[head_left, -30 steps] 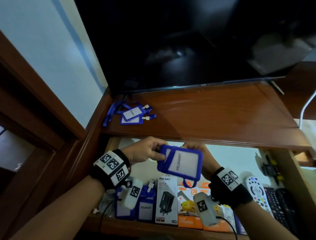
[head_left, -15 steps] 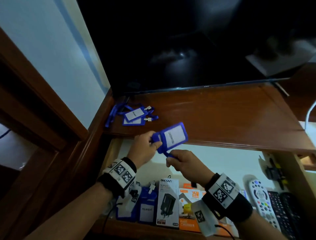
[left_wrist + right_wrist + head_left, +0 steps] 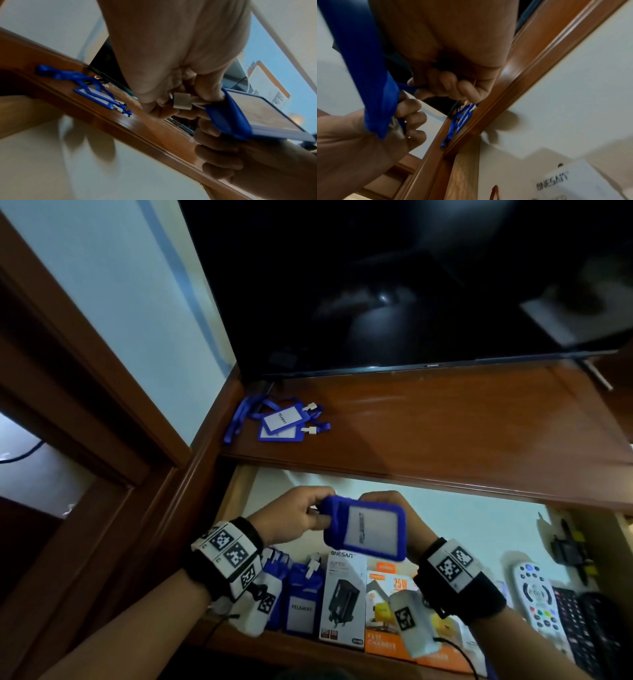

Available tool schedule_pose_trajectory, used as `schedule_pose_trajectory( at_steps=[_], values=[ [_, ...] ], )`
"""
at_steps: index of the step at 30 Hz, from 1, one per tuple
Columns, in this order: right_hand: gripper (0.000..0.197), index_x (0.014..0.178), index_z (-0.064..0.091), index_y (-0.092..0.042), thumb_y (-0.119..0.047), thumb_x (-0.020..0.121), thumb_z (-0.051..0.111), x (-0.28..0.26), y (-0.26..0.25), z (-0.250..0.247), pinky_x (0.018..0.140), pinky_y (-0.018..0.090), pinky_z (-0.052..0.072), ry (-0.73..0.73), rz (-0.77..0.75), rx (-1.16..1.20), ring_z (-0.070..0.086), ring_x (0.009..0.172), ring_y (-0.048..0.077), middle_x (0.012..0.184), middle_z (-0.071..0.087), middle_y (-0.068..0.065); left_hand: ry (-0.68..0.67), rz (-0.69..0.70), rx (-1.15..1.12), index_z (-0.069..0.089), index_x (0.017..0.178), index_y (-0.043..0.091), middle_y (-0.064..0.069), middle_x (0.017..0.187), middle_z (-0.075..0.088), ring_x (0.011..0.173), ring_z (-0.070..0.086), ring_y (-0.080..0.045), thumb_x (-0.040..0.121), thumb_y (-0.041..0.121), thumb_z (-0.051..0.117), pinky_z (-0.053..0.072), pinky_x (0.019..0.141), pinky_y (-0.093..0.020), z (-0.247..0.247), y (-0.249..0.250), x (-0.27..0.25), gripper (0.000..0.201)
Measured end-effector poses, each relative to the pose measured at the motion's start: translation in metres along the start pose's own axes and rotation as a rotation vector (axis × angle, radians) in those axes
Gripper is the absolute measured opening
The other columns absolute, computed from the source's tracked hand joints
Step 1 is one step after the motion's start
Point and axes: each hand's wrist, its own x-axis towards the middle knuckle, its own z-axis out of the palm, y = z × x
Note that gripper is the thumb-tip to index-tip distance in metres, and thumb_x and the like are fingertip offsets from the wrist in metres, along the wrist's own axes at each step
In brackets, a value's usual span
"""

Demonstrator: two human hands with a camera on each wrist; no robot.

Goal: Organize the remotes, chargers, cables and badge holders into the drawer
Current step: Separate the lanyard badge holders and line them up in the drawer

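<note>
Blue badge holder (image 3: 364,529), white card insert, lanyard wrapped around.

Dim indoor light, reflections on the dark television screen (image 3: 411,285), motion blur in both wrist views, wide-angle edge bending

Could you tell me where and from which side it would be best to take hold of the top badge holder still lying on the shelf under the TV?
Probably by its near right edge, coming from above and the front. The top badge holder lies flat and tilted on another badge holder, so its frame overhangs slightly there. Straps tangle on the left; white clips stick out right.
</note>
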Motion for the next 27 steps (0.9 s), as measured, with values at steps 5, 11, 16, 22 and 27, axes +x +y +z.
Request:
schedule_pose_trajectory(
  at_steps=[5, 11, 16, 22, 27],
  values=[
    [0.011, 0.055, 0.047, -0.012, -0.013, 0.065, 0.05, 0.001, 0.003, 0.022, 0.047, 0.022, 0.032, 0.062, 0.088, 0.208, 0.038, 0.038, 0.008, 0.042, 0.044, -0.004, 0.201, -0.004, -0.243, 0.06, 0.115, 0.006, -0.01, 0.119, 0.059, 0.113, 0.056, -0.017, 0.089, -0.002, 0.056, 0.045, 0.095, -0.03, 0.007, -0.008, -0.002, 0.028],
    [0.029, 0.074, 0.055, -0.004, 0.012, 0.088, 0.036, 0.017, 0.018, 0.031, 0.048, 0.027, 0.032, -0.072, 0.155, 0.194, 0.039, 0.047, 0.017, 0.054, 0.051, 0.006, 0.376, -0.126, -0.499, 0.058, 0.117, -0.002, -0.023, 0.117, 0.063, 0.112, 0.059, -0.032, 0.089, -0.004, 0.055, 0.043, 0.1, -0.047, 0.006, -0.021, -0.009, 0.028],
    [0.028, 0.083, 0.066, -0.002, 0.011, 0.087, 0.041, 0.03, 0.026, 0.025, 0.048, 0.025, 0.04, -0.145, 0.213, 0.047, 0.046, 0.051, 0.021, 0.064, 0.056, 0.017, 0.358, -0.14, -0.327, 0.062, 0.097, 0.0, -0.018, 0.098, 0.068, 0.094, 0.063, -0.021, 0.086, -0.007, 0.057, 0.048, 0.09, -0.04, -0.006, -0.042, -0.019, 0.014],
    [0.024, 0.075, 0.064, -0.006, -0.013, 0.095, 0.053, 0.066, 0.017, 0.013, 0.048, 0.024, 0.034, 0.047, 0.244, -0.023, 0.044, 0.045, 0.016, 0.061, 0.056, 0.007, 0.144, -0.259, 0.066, 0.057, 0.07, 0.024, -0.002, 0.077, 0.065, 0.08, 0.064, -0.022, 0.08, -0.002, 0.06, 0.053, 0.075, -0.036, -0.019, -0.08, -0.019, 0.028],
    [0.026, 0.067, 0.062, -0.014, -0.002, 0.089, 0.054, 0.117, -0.003, 0.015, 0.052, 0.023, 0.038, 0.131, 0.123, -0.225, 0.049, 0.055, 0.012, 0.063, 0.058, 0.001, -0.295, -0.283, 0.684, 0.058, 0.077, 0.014, -0.007, 0.086, 0.064, 0.084, 0.059, -0.024, 0.08, 0.008, 0.051, 0.045, 0.085, -0.035, -0.004, -0.086, 0.006, 0.01]
  ],
)
